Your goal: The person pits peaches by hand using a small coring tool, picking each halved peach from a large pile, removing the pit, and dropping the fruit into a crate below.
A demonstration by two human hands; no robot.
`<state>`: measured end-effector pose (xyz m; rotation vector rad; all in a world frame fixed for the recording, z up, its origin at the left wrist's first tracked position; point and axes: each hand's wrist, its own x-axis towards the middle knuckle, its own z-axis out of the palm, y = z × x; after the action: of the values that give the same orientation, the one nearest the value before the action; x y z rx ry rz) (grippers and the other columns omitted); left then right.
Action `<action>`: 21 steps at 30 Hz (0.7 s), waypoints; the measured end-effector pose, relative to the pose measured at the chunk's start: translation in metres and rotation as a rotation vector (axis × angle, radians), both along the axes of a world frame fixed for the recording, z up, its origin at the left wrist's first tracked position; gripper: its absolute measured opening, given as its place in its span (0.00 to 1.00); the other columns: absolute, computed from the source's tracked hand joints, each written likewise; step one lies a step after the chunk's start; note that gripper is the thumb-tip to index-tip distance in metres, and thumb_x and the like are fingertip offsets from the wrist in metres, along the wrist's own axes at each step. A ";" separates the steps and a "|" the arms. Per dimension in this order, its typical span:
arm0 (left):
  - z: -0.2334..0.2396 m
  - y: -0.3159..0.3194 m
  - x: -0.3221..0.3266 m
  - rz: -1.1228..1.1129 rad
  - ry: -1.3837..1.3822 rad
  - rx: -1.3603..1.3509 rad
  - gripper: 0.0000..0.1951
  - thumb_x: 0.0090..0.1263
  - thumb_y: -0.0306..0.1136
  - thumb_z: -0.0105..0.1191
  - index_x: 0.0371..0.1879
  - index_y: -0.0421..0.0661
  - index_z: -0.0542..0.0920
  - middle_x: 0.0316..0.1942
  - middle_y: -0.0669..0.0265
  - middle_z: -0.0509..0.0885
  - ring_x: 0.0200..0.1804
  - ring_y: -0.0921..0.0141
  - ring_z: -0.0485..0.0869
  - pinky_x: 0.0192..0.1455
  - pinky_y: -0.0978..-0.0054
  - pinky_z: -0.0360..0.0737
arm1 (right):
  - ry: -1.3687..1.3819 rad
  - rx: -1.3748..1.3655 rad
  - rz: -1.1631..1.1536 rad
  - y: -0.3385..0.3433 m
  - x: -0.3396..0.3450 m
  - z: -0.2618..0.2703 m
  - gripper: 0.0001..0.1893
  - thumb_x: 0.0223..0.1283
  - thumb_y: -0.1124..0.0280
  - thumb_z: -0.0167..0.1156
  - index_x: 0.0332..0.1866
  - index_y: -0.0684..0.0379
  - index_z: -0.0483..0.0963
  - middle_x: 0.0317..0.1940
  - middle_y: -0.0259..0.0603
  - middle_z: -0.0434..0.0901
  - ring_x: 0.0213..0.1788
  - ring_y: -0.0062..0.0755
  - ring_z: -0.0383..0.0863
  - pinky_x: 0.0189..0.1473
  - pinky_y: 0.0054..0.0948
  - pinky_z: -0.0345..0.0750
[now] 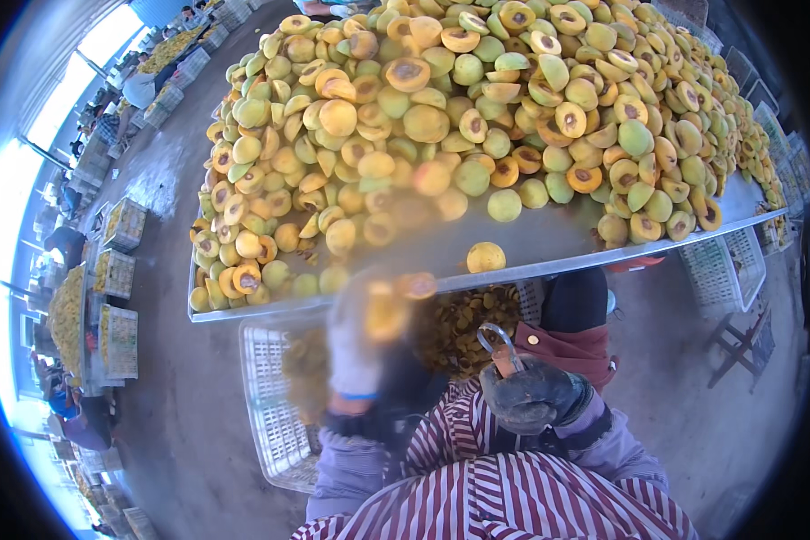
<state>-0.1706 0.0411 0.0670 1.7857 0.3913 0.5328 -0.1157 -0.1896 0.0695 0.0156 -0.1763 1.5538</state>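
My left hand (pixel 358 337), in a white glove and blurred by motion, is at the table's near edge. Its fingers hold a yellow peach half (pixel 386 314); another cut piece (pixel 418 285) shows at the fingertips, blurred. In a dark grey coated glove, my right hand (pixel 536 395) grips a pitting tool (pixel 506 354) with a wooden handle and a looped metal blade, pointing up and away from me. Before both hands, a large heap of halved peaches (pixel 439 121) covers much of the metal table (pixel 540 236), many with brown centres. One peach (pixel 486 257) lies apart near the rim.
Below the table edge, a white plastic crate (pixel 277 405) stands at left, beside a mass of brown pits or scraps (pixel 472 324). Another crate (pixel 722 270) and a small stool (pixel 742 347) are at right. Farther left, people work at fruit tables among filled crates (pixel 118 341).
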 end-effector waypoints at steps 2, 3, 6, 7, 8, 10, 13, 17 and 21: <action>-0.015 0.037 -0.024 0.116 0.054 0.027 0.18 0.72 0.40 0.44 0.48 0.38 0.75 0.40 0.63 0.79 0.42 0.72 0.79 0.39 0.78 0.79 | -0.151 -0.220 -0.018 -0.008 0.003 0.006 0.16 0.59 0.61 0.58 0.33 0.66 0.65 0.12 0.34 0.65 0.07 0.17 0.63 0.05 0.16 0.59; -0.013 0.045 -0.037 0.140 0.110 0.172 0.16 0.67 0.37 0.47 0.47 0.39 0.75 0.40 0.61 0.79 0.42 0.67 0.78 0.41 0.74 0.77 | -0.139 -0.208 -0.009 -0.004 0.003 -0.001 0.16 0.59 0.61 0.58 0.33 0.66 0.65 0.12 0.34 0.65 0.07 0.17 0.63 0.05 0.16 0.59; -0.013 0.064 -0.067 0.204 0.307 0.402 0.15 0.56 0.29 0.51 0.44 0.42 0.76 0.41 0.57 0.77 0.43 0.57 0.76 0.45 0.63 0.74 | 0.050 -0.158 -0.005 0.004 0.003 -0.015 0.16 0.60 0.59 0.57 0.34 0.64 0.66 0.12 0.33 0.64 0.07 0.17 0.62 0.06 0.17 0.61; -0.013 0.067 -0.071 0.208 0.376 0.444 0.16 0.53 0.28 0.52 0.43 0.43 0.76 0.42 0.56 0.76 0.44 0.53 0.75 0.46 0.60 0.73 | -0.007 -0.143 0.028 0.004 0.006 -0.018 0.16 0.60 0.59 0.57 0.34 0.63 0.66 0.12 0.33 0.64 0.07 0.17 0.61 0.06 0.16 0.61; -0.013 0.068 -0.070 0.162 0.406 0.884 0.15 0.54 0.28 0.52 0.42 0.44 0.76 0.42 0.57 0.76 0.44 0.53 0.75 0.46 0.60 0.73 | -0.065 -0.128 0.057 0.003 0.008 -0.020 0.16 0.60 0.58 0.56 0.34 0.63 0.67 0.12 0.32 0.63 0.08 0.17 0.61 0.07 0.16 0.61; -0.014 0.059 -0.056 0.253 0.418 0.994 0.14 0.57 0.30 0.53 0.44 0.46 0.78 0.44 0.60 0.78 0.46 0.55 0.76 0.50 0.64 0.74 | -0.149 -0.240 0.027 0.005 0.006 -0.013 0.16 0.61 0.57 0.56 0.34 0.62 0.67 0.13 0.33 0.64 0.08 0.17 0.62 0.08 0.16 0.60; -0.023 0.027 0.006 -0.045 0.252 0.340 0.17 0.62 0.30 0.54 0.51 0.46 0.76 0.51 0.57 0.78 0.52 0.61 0.77 0.56 0.69 0.73 | -0.373 -0.427 -0.014 0.004 0.007 -0.003 0.15 0.61 0.58 0.56 0.35 0.60 0.68 0.14 0.33 0.65 0.10 0.16 0.63 0.09 0.15 0.58; -0.022 -0.034 0.089 -0.565 0.019 0.344 0.14 0.63 0.32 0.53 0.48 0.48 0.77 0.52 0.59 0.76 0.56 0.58 0.73 0.58 0.68 0.71 | -0.659 -0.678 -0.037 0.008 0.012 0.017 0.14 0.62 0.59 0.56 0.39 0.59 0.69 0.17 0.31 0.68 0.12 0.15 0.63 0.11 0.17 0.58; -0.075 -0.034 0.132 -0.677 0.069 0.794 0.13 0.63 0.34 0.51 0.47 0.49 0.77 0.51 0.61 0.77 0.54 0.60 0.74 0.54 0.67 0.73 | -0.623 -0.645 -0.248 -0.001 0.009 0.007 0.13 0.62 0.58 0.55 0.40 0.58 0.69 0.16 0.30 0.67 0.12 0.15 0.63 0.13 0.17 0.59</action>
<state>-0.0389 0.0067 -0.0079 2.5287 -0.4535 0.1294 -0.1069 -0.1910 0.0763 -0.9689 -0.1497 1.2664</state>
